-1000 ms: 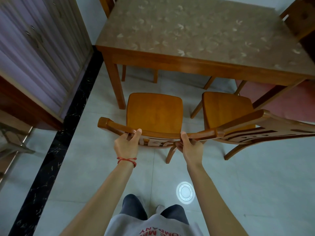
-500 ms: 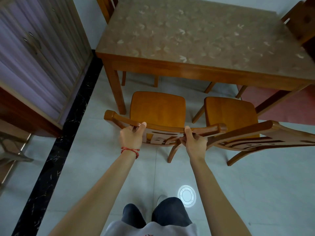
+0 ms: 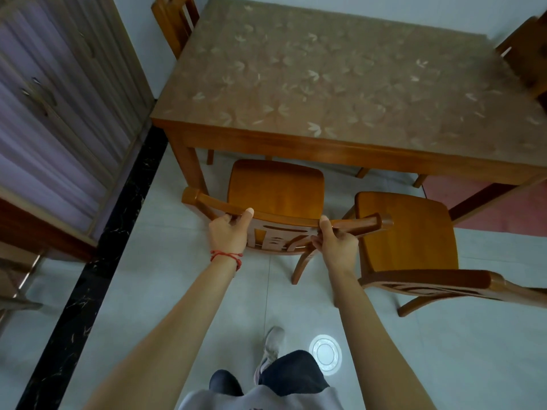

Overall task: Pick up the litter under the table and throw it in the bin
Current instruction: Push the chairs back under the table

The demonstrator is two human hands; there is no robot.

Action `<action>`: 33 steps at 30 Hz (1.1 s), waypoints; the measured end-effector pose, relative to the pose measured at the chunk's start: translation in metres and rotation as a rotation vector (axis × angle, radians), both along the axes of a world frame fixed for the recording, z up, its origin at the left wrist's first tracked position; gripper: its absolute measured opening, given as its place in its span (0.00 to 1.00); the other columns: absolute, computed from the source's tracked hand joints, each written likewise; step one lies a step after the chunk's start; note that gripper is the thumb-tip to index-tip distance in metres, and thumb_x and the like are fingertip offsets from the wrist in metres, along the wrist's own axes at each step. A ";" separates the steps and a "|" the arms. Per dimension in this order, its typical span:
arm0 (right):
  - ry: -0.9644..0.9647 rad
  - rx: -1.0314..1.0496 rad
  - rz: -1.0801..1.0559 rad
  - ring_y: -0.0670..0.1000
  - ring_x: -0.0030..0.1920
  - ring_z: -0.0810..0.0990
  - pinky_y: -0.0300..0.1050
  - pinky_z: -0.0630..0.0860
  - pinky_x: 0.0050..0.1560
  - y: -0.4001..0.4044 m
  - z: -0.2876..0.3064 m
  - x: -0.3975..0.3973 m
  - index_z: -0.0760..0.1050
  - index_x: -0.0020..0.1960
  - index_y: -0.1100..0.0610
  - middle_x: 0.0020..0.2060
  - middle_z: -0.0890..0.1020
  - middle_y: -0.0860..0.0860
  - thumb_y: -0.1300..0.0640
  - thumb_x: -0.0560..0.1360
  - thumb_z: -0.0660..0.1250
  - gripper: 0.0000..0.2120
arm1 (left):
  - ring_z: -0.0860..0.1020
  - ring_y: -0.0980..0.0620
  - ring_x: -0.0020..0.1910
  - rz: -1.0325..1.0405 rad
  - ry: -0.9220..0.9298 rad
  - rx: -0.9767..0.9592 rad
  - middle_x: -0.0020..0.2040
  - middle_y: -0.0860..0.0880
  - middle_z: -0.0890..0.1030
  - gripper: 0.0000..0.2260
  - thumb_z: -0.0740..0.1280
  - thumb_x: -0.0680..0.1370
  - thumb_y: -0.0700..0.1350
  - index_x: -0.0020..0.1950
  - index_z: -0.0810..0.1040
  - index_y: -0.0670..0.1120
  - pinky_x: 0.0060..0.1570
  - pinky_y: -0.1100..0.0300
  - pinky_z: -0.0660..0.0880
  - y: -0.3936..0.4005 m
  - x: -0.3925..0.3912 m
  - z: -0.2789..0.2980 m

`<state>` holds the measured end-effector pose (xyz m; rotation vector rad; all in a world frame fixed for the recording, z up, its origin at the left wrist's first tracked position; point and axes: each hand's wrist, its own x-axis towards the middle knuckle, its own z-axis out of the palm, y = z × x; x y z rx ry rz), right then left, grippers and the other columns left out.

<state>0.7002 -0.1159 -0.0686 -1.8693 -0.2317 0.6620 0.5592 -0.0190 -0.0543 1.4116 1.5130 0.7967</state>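
Observation:
Both my hands grip the top rail of a wooden chair (image 3: pixel 276 190) that stands at the near edge of the wooden table (image 3: pixel 340 84). My left hand (image 3: pixel 229 232), with a red string at the wrist, holds the rail's left part. My right hand (image 3: pixel 336 244) holds its right part. The chair's seat front sits just under the table edge. No litter and no bin show in this view; the floor under the table is mostly hidden.
A second wooden chair (image 3: pixel 405 232) stands to the right, close beside the first. More chairs stand at the far left (image 3: pixel 174 19) and far right (image 3: pixel 527 54) of the table. A cabinet with purple panels (image 3: pixel 59 99) lines the left. A round light reflection (image 3: pixel 325 353) lies on the tiles.
The chair in my hands has moved forward toward the table, its seat front now at the table edge. I stepped forward with it. Both hands kept their grip.

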 end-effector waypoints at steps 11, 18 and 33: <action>0.002 0.020 0.033 0.52 0.37 0.83 0.40 0.80 0.37 0.061 -0.003 0.052 0.76 0.37 0.59 0.33 0.82 0.52 0.50 0.75 0.65 0.14 | 0.76 0.46 0.40 0.068 -0.009 -0.011 0.36 0.43 0.78 0.16 0.66 0.74 0.50 0.39 0.79 0.36 0.43 0.57 0.69 0.057 0.050 -0.003; -0.002 0.018 0.039 0.49 0.37 0.82 0.36 0.74 0.34 0.101 -0.001 0.067 0.76 0.37 0.57 0.34 0.82 0.51 0.49 0.75 0.65 0.13 | 0.75 0.50 0.34 0.083 -0.021 -0.049 0.29 0.48 0.76 0.15 0.67 0.74 0.49 0.32 0.76 0.39 0.33 0.63 0.66 0.100 0.067 -0.004; 0.027 -0.020 0.016 0.52 0.41 0.84 0.55 0.81 0.51 0.179 -0.005 0.116 0.78 0.40 0.58 0.37 0.84 0.53 0.49 0.73 0.66 0.13 | 0.75 0.46 0.37 0.056 -0.070 -0.045 0.35 0.42 0.78 0.15 0.67 0.74 0.48 0.35 0.76 0.37 0.41 0.58 0.70 0.176 0.113 -0.002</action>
